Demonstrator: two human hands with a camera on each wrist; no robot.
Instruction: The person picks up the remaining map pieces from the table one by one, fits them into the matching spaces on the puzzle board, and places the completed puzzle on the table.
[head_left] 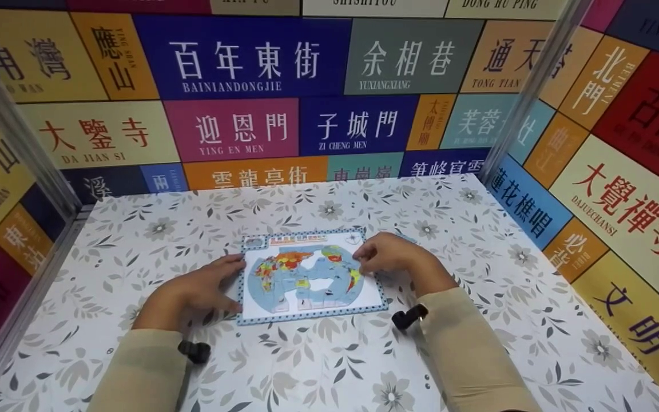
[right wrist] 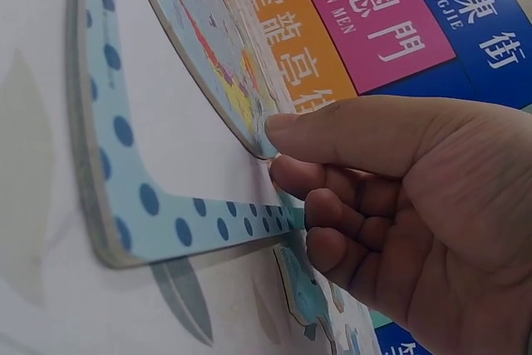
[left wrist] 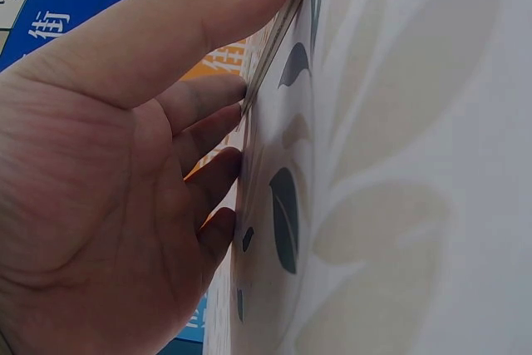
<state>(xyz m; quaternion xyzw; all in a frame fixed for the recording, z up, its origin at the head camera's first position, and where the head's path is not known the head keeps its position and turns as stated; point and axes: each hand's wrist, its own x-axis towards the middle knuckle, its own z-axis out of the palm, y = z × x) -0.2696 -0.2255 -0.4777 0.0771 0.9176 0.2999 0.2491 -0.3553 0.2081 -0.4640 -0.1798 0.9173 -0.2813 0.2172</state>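
A world map jigsaw puzzle (head_left: pixel 292 274) lies on the table, its white board edged with a dotted blue border. White gaps show in the map's upper middle and lower part. My left hand (head_left: pixel 201 289) rests at the board's left edge, thumb near the lower corner; in the left wrist view its fairly straight fingers touch along the edge (left wrist: pixel 278 35). At the map's right side, my right hand (head_left: pixel 389 257) pinches a puzzle piece (right wrist: pixel 241 93) with yellow and red land between thumb and forefinger. The other right fingers curl inward.
Loose puzzle pieces (right wrist: pixel 306 288) lie just past the board's edge, mostly hidden behind my right hand in the head view. A floral cloth (head_left: pixel 329 366) covers the table. Panels with large lettering (head_left: pixel 238 57) stand behind and at both sides.
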